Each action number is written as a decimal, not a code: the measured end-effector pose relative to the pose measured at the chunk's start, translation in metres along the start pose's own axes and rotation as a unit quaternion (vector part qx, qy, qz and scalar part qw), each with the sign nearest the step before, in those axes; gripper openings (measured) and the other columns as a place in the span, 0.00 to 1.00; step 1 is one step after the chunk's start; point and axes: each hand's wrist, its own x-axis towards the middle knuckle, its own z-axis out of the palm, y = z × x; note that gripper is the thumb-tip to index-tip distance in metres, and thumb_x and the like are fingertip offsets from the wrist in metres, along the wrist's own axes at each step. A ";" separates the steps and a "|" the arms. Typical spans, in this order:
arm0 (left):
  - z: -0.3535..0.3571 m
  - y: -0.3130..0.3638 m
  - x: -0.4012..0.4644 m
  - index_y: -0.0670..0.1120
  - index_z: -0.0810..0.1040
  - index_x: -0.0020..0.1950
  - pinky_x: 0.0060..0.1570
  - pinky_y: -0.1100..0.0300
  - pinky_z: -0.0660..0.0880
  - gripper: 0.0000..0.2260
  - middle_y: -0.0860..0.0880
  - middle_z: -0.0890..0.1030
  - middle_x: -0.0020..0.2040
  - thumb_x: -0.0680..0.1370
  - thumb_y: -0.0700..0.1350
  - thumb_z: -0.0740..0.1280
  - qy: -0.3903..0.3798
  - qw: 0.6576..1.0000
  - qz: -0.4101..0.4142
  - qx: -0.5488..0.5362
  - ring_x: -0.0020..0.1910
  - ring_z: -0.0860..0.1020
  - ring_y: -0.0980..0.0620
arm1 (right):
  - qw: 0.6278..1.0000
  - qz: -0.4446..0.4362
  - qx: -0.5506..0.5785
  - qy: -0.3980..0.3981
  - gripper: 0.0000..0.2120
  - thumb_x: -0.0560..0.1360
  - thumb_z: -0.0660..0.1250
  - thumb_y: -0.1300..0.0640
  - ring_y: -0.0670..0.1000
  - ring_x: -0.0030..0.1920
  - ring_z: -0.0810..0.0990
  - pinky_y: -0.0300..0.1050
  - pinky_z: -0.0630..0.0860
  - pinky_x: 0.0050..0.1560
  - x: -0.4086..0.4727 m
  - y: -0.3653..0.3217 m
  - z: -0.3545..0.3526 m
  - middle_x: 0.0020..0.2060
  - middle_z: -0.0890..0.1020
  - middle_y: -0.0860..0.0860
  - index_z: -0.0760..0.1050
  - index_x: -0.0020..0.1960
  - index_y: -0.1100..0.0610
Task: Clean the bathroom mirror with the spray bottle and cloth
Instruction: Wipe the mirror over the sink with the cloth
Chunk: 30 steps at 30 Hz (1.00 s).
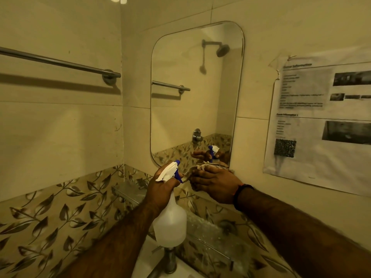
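The rounded mirror (192, 101) hangs on the tiled wall ahead. My left hand (160, 187) grips the neck of a white spray bottle (170, 223) with a white and blue trigger head. The nozzle points toward the cloth. My right hand (216, 185) is closed over a beige cloth (202, 167), held just below the mirror's lower edge. Both hands sit side by side, almost touching. Their reflection shows in the mirror's bottom right corner.
A metal towel bar (60, 62) runs along the left wall. A printed paper notice (321, 121) is taped to the wall right of the mirror. A glass shelf (206, 233) and a tap (170, 259) lie below my hands.
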 end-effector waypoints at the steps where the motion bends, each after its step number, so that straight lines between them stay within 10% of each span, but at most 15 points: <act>1: 0.001 0.000 -0.001 0.56 0.69 0.63 0.52 0.54 0.71 0.21 0.46 0.76 0.56 0.74 0.40 0.68 0.000 1.000 0.002 -0.001 0.52 0.75 0.48 | 1.000 0.000 0.002 0.004 0.21 0.76 0.67 0.57 0.52 0.74 0.65 0.52 0.60 0.74 -0.002 0.000 -0.001 0.71 0.72 0.48 0.73 0.69 0.49; 30: 0.003 0.021 -0.010 0.51 0.70 0.69 0.45 0.59 0.70 0.24 0.47 0.76 0.57 0.73 0.40 0.68 -0.018 1.000 0.014 0.006 0.52 0.74 0.49 | 0.998 0.027 0.002 -0.050 0.26 0.75 0.70 0.58 0.53 0.75 0.63 0.52 0.62 0.71 -0.027 0.006 -0.026 0.73 0.69 0.48 0.70 0.72 0.49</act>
